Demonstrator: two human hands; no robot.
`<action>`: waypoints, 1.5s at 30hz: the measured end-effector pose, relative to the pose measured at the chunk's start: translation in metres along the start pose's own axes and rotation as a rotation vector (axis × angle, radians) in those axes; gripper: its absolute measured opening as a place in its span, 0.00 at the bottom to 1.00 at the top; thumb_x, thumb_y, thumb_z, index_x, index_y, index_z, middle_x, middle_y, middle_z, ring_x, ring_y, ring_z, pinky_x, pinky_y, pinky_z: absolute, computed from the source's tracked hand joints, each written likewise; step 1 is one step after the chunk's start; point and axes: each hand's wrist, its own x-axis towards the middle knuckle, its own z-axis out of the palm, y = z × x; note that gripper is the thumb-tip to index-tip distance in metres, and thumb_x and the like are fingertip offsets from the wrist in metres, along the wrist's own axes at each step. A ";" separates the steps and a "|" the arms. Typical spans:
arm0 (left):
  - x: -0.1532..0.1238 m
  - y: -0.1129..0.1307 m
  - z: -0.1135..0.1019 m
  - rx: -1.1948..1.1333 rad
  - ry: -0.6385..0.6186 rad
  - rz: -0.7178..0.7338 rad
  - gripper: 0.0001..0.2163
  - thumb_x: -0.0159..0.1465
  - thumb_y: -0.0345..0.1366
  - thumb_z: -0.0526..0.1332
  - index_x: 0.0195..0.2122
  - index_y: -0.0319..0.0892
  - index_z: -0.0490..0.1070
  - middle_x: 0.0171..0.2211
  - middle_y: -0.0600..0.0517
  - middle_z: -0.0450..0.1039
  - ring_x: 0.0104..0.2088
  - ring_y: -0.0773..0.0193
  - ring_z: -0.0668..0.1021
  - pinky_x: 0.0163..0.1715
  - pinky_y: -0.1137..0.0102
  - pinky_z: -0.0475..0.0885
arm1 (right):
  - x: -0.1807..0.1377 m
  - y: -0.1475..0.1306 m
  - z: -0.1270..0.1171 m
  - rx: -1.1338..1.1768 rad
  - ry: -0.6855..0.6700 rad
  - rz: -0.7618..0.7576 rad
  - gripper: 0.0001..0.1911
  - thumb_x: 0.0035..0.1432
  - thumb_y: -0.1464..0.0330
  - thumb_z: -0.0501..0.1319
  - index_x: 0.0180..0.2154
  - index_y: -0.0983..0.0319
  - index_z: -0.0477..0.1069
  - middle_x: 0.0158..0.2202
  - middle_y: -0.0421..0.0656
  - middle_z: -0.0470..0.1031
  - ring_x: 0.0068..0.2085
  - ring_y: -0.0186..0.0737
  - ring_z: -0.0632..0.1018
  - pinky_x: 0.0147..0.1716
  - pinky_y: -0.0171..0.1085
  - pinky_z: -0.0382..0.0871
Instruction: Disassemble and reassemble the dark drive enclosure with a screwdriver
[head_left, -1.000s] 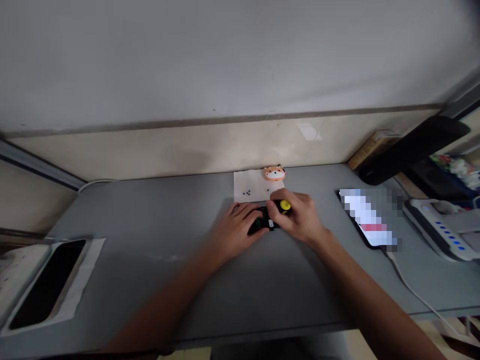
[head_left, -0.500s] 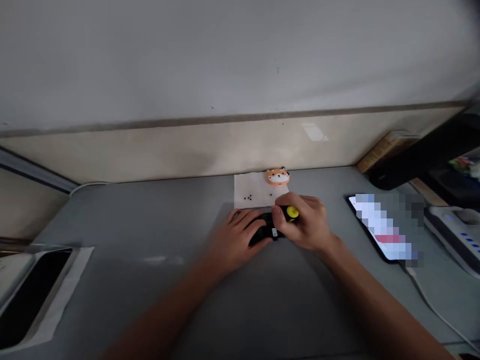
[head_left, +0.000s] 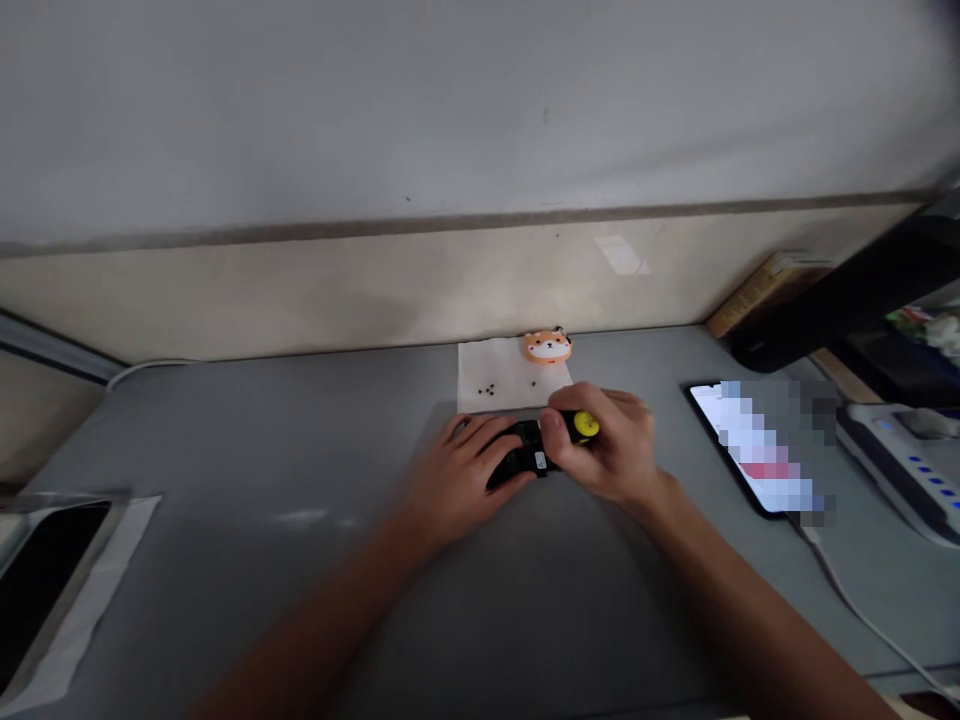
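My right hand is closed round a screwdriver with a black handle and a round yellow end cap. Its shaft and tip are hidden by the hand and the device. Below it, a flat black device with a small white label lies on the table. It could be an opened phone, but much of it is covered. My left hand grips the device from the left, thumb along the near edge and fingers over the top. Just beyond lies a white paper sheet with several tiny dark screws on it.
An orange animal-face case sits on the sheet's far right corner by the wall. To the right are a lit phone on a white cable, a power strip and a dark cylinder. Another dark-screened device lies far left.
The whole view has shifted slightly, so things sit a little further left and higher. Both hands keep their hold, the right one on the screwdriver, the left on the black device.
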 end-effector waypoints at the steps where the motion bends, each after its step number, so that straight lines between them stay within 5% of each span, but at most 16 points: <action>1: 0.000 0.000 0.000 -0.003 -0.004 0.001 0.13 0.72 0.46 0.57 0.50 0.46 0.74 0.51 0.48 0.78 0.52 0.53 0.79 0.56 0.54 0.71 | 0.000 0.000 0.000 0.002 -0.002 0.012 0.08 0.63 0.69 0.58 0.29 0.56 0.64 0.18 0.33 0.68 0.18 0.31 0.67 0.19 0.33 0.60; 9: 0.000 0.000 -0.001 -0.002 -0.026 0.009 0.12 0.72 0.45 0.58 0.49 0.45 0.74 0.52 0.47 0.78 0.53 0.53 0.78 0.55 0.55 0.71 | 0.000 0.004 0.001 0.018 0.041 0.109 0.11 0.64 0.68 0.58 0.28 0.58 0.65 0.17 0.33 0.67 0.17 0.28 0.64 0.18 0.31 0.59; 16: 0.002 0.000 -0.003 -0.024 -0.053 -0.012 0.10 0.71 0.45 0.59 0.46 0.46 0.75 0.54 0.48 0.77 0.54 0.54 0.78 0.57 0.54 0.70 | 0.003 0.005 0.004 0.061 0.081 0.374 0.13 0.62 0.64 0.60 0.26 0.58 0.64 0.17 0.32 0.62 0.18 0.28 0.62 0.18 0.31 0.57; 21: 0.002 0.000 -0.004 -0.017 -0.056 -0.001 0.10 0.71 0.44 0.59 0.47 0.46 0.74 0.55 0.48 0.77 0.54 0.54 0.78 0.56 0.54 0.70 | 0.002 0.003 0.003 0.137 0.053 0.368 0.12 0.62 0.66 0.60 0.26 0.58 0.63 0.18 0.32 0.61 0.19 0.28 0.61 0.20 0.32 0.57; 29: 0.001 -0.001 -0.003 -0.012 -0.025 0.011 0.10 0.72 0.44 0.59 0.45 0.45 0.73 0.53 0.47 0.78 0.53 0.54 0.78 0.55 0.56 0.71 | 0.003 0.003 0.012 0.647 -0.009 0.514 0.11 0.68 0.62 0.56 0.32 0.58 0.62 0.29 0.39 0.73 0.31 0.35 0.76 0.33 0.37 0.71; 35: 0.002 -0.001 -0.004 -0.042 -0.042 -0.015 0.08 0.70 0.43 0.61 0.42 0.45 0.72 0.53 0.49 0.78 0.53 0.54 0.78 0.56 0.55 0.70 | -0.001 0.007 0.022 0.961 0.045 0.674 0.21 0.65 0.52 0.60 0.30 0.55 0.53 0.18 0.28 0.57 0.17 0.28 0.60 0.17 0.32 0.57; 45: 0.000 -0.003 -0.001 -0.063 -0.067 -0.030 0.10 0.69 0.45 0.63 0.44 0.46 0.71 0.54 0.49 0.77 0.55 0.54 0.77 0.56 0.56 0.69 | -0.006 0.001 0.024 1.017 0.055 0.719 0.23 0.62 0.50 0.63 0.29 0.57 0.57 0.20 0.30 0.55 0.20 0.28 0.58 0.20 0.33 0.53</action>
